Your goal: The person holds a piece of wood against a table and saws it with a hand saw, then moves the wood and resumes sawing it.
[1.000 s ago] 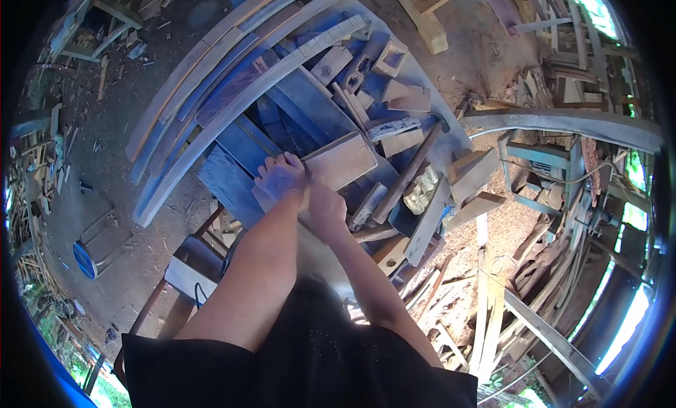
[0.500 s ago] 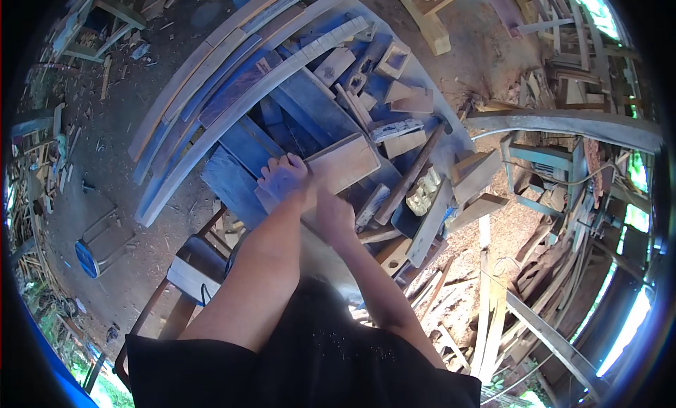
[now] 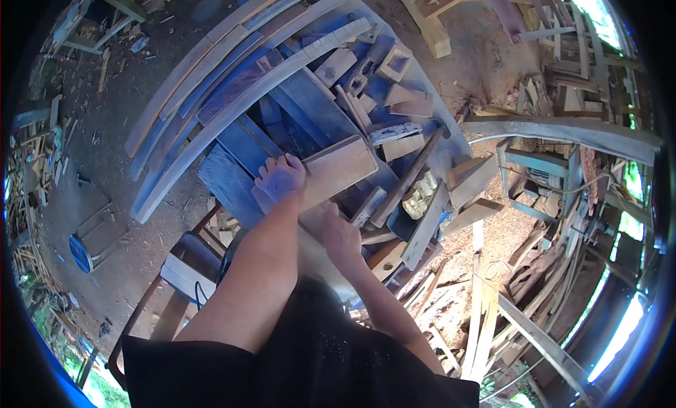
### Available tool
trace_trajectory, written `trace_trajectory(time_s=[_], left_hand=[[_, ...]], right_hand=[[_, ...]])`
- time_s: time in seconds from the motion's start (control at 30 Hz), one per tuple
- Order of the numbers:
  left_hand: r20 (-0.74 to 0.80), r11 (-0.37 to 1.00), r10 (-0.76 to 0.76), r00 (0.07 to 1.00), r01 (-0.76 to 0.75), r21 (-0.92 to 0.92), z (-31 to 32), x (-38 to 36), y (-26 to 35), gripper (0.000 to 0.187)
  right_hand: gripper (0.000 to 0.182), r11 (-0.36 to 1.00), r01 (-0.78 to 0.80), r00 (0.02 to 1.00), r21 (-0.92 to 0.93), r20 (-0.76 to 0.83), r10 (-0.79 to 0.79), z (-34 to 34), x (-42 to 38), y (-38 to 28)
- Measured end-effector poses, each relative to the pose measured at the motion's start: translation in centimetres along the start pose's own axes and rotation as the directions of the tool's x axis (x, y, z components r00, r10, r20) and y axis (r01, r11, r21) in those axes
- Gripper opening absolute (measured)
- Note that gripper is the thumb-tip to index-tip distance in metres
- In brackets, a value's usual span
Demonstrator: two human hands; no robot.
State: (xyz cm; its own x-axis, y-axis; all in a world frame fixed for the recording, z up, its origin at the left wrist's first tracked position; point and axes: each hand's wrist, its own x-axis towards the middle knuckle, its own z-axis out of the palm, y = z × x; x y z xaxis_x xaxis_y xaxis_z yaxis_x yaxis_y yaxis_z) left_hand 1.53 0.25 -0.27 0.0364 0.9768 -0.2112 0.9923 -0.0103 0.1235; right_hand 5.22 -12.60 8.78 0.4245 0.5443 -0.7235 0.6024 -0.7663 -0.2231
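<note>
Two hands, one wooden board [image 3: 345, 170]: it lies near the tabletop's [image 3: 429, 75] near edge. The left hand's [image 3: 282, 176] fingers bend over it, gripping. The right hand [image 3: 342, 239] is curled beside it; whether it pinches anything, I cannot tell. One hollow block [image 3: 387, 72] lies by the right edge.

The worktop [image 3: 431, 77] spreads ahead of the left hand [image 3: 282, 177] and right hand [image 3: 341, 235]. Long boards [image 3: 257, 86] lie ahead and leftward, small wood blocks [image 3: 336, 68] farther ahead, a slanting rod [image 3: 410, 177] right of both.
</note>
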Motion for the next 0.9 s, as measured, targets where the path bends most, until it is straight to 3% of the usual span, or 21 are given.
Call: trace_trajectory(time_s=[0.07,0.17,0.27,0.3,0.37,0.5,0.57,0.67,0.8,0.87,0.9], left_hand=[[-0.041,1.0,-0.006,0.999,0.006,-0.001,0.3,0.1,-0.2,0.037],[-0.064,1.0,0.009,0.998,-0.011,-0.022,0.4,0.3,-0.2,0.037],[-0.005,1.0,0.004,1.0,-0.004,-0.01,-0.1,-0.1,0.1,0.038],[-0.016,1.0,0.003,1.0,-0.004,-0.007,-0.2,0.1,0.3,0.037],[-0.011,1.0,-0.007,1.0,0.007,0.006,-0.2,-0.1,0.0,0.037],[-0.012,1.0,-0.016,1.0,0.016,-0.011,0.2,0.0,-0.3,0.037],[-0.037,1.0,-0.012,0.999,0.012,-0.02,0.2,0.3,0.1,0.037],[-0.046,1.0,0.004,0.999,-0.005,-0.028,0.2,-0.2,0.0,0.037],[-0.057,1.0,-0.007,0.998,0.007,-0.017,0.6,0.1,-0.1,0.037],[-0.076,1.0,0.012,0.997,-0.014,-0.02,0.7,-0.1,-0.5,0.036],[-0.047,1.0,0.005,0.999,-0.006,-0.025,0.7,-0.3,-0.6,0.036]], right_hand=[[0.025,0.998,0.067,0.991,-0.012,-0.117,-0.068,1.3,0.9,0.3],[0.024,0.991,0.135,0.979,-0.005,-0.151,-0.134,1.1,5.1,-1.5],[0.02,0.977,0.209,0.969,-0.03,-0.132,-0.211,0.4,3.1,-0.3],[0.02,0.977,0.208,0.967,-0.038,-0.14,-0.211,-0.1,1.9,0.0],[0.018,0.998,0.065,0.992,0.005,-0.109,-0.064,0.0,-1.2,0.3],[0.017,0.999,0.045,0.991,0.019,-0.124,-0.042,1.0,0.8,-0.3],[0.017,0.984,0.176,0.962,-0.04,-0.203,-0.18,1.1,4.1,-1.0],[0.016,0.971,0.239,0.942,0.01,-0.245,-0.229,0.5,2.0,0.1],[0.018,0.998,0.063,0.993,-0.007,-0.101,-0.063,0.5,-1.4,0.6],[0.018,0.985,0.167,0.956,0.051,-0.251,-0.15,2.5,0.9,1.3],[0.018,0.985,0.162,0.957,0.057,-0.252,-0.143,2.7,2.0,0.9]])
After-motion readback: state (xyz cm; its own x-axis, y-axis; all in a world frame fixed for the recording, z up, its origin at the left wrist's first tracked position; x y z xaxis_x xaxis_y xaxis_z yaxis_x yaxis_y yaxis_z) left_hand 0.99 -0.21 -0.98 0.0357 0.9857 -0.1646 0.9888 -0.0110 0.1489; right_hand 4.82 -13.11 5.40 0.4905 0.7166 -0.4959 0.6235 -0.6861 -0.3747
